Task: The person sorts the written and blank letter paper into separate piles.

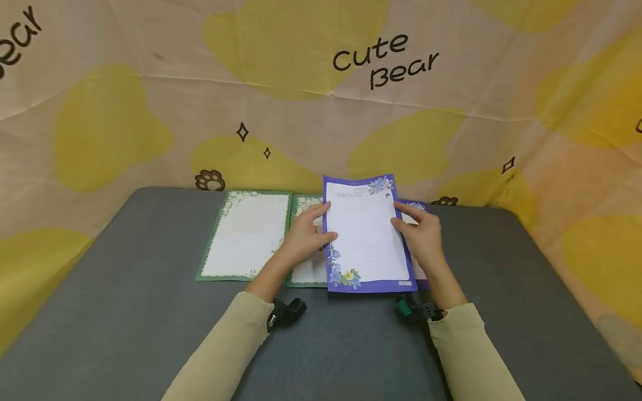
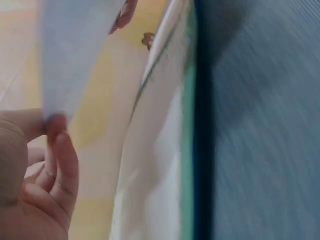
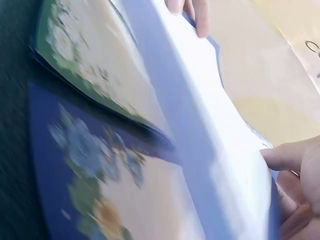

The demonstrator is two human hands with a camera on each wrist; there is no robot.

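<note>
While fingers point(image 1: 412, 211) pinch it, purple-bordered sheet point(image 1: 367, 234), long axis tilted, top away

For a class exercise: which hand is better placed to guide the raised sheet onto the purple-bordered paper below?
Likely the right hand, gripping the raised sheet by its right edge, nearer the purple-bordered paper. The left hand holds the opposite edge, nearer the green-bordered papers.

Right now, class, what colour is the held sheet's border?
The border is purple-blue, best seen in the head view.
</note>
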